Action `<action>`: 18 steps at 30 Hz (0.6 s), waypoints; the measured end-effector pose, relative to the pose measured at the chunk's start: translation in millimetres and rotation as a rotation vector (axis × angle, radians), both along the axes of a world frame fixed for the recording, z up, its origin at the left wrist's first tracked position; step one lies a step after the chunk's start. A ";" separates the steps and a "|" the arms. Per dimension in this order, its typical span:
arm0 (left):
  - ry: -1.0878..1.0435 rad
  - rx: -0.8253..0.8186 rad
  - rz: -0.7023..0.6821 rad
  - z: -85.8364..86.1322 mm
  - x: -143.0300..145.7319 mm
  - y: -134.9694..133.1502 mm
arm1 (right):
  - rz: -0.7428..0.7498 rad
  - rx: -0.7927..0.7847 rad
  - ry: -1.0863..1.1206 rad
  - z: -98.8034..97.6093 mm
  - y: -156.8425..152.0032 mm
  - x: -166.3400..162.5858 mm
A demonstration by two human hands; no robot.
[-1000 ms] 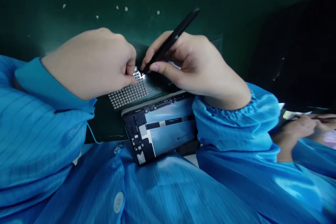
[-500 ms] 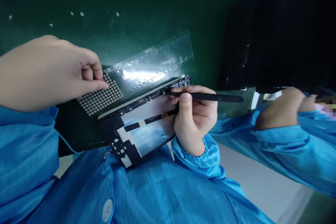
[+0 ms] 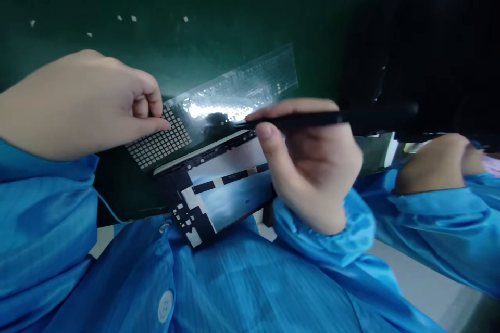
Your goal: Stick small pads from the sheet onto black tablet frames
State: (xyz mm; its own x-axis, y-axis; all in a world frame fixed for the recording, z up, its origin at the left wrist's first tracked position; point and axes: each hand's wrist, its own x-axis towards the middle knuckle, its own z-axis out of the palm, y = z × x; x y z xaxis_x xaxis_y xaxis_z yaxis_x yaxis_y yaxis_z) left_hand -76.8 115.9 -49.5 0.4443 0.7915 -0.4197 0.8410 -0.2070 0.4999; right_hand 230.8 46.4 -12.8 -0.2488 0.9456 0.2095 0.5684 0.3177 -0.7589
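Note:
My left hand (image 3: 89,101) rests curled on the near-left end of a clear sheet of small white square pads (image 3: 164,140), thumb and fingertips pinched at its edge. My right hand (image 3: 308,161) is closed on black tweezers (image 3: 312,118), held level with the tip pointing left over the sheet's shiny part (image 3: 234,96). Below them an opened phone frame (image 3: 219,187) with dark boards and a pale plate leans against the green mat's edge, partly covered by my right hand.
The dark green mat (image 3: 195,21) carries a few loose white pads at the back. A co-worker's hand and blue sleeve (image 3: 441,187) are at the right. My blue smock fills the foreground. A dark object (image 3: 410,52) stands at the back right.
My right hand lifted off the phone frame and rose toward the pad sheet, tweezers still level. The left hand stayed on the sheet. One second ago both hands met over the pads.

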 end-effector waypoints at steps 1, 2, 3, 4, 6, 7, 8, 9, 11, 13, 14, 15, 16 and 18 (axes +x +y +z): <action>0.068 0.032 -0.012 9.1 7.1 0.6 | 0.121 -0.060 0.024 3.6 17.6 -6.6; 0.120 0.037 -0.018 17.7 13.7 1.1 | 0.249 -0.136 0.043 4.5 36.1 -13.8; 0.145 0.021 -0.022 25.2 19.4 1.6 | 0.365 -0.217 0.053 3.0 54.1 -21.1; 0.156 0.001 -0.018 31.0 23.8 1.9 | 0.458 -0.287 0.055 -0.3 70.3 -27.9; 0.151 -0.023 -0.004 37.2 28.9 2.2 | 0.574 -0.370 0.040 -9.0 94.1 -38.0; 0.153 -0.029 0.004 37.9 29.8 2.0 | 0.610 -0.398 0.032 -12.9 101.0 -40.7; 0.161 -0.035 0.013 37.6 30.0 1.7 | 0.634 -0.422 0.031 -15.9 104.8 -41.8; 0.163 -0.038 0.020 36.7 29.8 1.3 | 0.649 -0.440 0.036 -17.8 106.3 -41.8; 0.162 -0.040 0.030 34.7 29.1 0.2 | 0.662 -0.446 0.043 -18.6 105.5 -40.5; 0.156 -0.041 0.034 33.6 29.1 -0.9 | 0.677 -0.386 0.027 -17.4 104.8 -40.0; 0.152 -0.035 0.035 33.5 29.4 -1.4 | 0.686 -0.356 0.003 -16.9 105.5 -40.3; 0.145 -0.030 0.030 33.5 29.9 -1.7 | 0.693 -0.331 -0.023 -16.8 106.7 -40.5; 0.138 -0.021 0.027 33.4 30.3 -1.9 | 0.707 -0.324 -0.034 -17.2 107.8 -40.3; 0.119 -0.005 0.021 32.5 30.7 -1.9 | 0.699 -0.379 0.039 -19.3 106.3 -36.4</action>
State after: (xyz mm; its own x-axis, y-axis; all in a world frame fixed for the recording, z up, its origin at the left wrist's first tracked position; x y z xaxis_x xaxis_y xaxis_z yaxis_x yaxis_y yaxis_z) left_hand -46.2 114.0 -17.0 0.3743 0.7978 -0.4726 0.8985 -0.1860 0.3976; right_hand 194.4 152.7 -32.1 -0.8099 0.5818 -0.0742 0.3036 0.3076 -0.9018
